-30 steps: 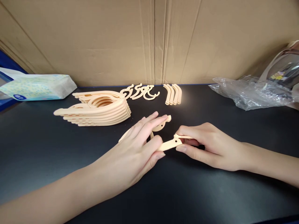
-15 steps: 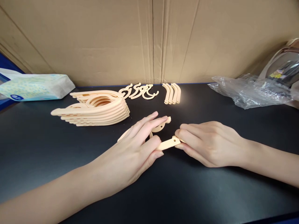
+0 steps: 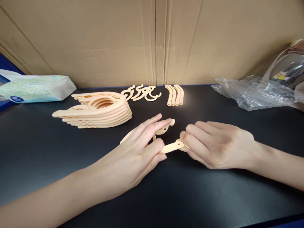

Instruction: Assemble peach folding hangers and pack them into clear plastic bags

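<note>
Both grips pinch one hanger (image 3: 169, 147): left hand (image 3: 133, 158) pins it, right hand (image 3: 218, 144) works its end. Six finished in the stack (image 3: 95, 110); hooks (image 3: 142, 92) and arms (image 3: 175, 94) wait on the desk (image 3: 47, 152).

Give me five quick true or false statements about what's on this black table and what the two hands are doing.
1. The left hand presses down on a peach hanger piece. True.
2. The right hand rests on the plastic bag. False: it grips the end of the same hanger piece.
3. A stack of hangers lies left of the hands. True.
4. The loose hooks sit in the tissue pack. False: they lie on the table by the cardboard wall.
5. The table is white. False: it is black.
</note>
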### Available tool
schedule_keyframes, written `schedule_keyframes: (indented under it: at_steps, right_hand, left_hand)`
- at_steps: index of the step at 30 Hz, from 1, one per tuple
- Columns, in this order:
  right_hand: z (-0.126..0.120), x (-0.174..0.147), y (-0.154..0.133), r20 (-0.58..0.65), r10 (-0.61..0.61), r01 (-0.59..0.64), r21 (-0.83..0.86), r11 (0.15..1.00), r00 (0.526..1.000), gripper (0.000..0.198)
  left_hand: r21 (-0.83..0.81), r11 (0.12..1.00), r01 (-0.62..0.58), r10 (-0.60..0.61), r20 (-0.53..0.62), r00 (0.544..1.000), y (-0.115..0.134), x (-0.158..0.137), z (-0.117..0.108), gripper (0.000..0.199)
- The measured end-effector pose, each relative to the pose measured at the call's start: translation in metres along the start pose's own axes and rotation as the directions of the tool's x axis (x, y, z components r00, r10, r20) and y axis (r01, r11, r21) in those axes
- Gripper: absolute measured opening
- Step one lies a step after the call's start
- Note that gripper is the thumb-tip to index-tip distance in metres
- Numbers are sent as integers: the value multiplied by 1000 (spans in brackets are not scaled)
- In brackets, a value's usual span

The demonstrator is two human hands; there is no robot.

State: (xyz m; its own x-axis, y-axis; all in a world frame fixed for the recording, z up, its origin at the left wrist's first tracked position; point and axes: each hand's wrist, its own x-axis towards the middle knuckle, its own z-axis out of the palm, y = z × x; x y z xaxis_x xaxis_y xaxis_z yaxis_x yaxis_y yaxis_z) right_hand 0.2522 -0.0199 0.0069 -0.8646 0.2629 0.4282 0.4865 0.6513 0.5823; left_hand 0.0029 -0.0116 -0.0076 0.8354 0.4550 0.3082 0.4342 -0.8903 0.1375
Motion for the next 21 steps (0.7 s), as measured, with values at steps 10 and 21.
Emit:
schedule_keyframes:
  at_steps: [10, 21]
  right_hand:
    - [1, -2, 0, -10, 13, -13, 52, 999, 1000, 32]
    - [6, -1, 1, 19, 55, -58, 228, 972, 998, 32]
  left_hand:
    - [-62, 998, -20, 21, 16, 1000, 1, 2, -4, 23]
    - [-18, 999, -37, 37, 11, 999, 0, 3, -2, 20]
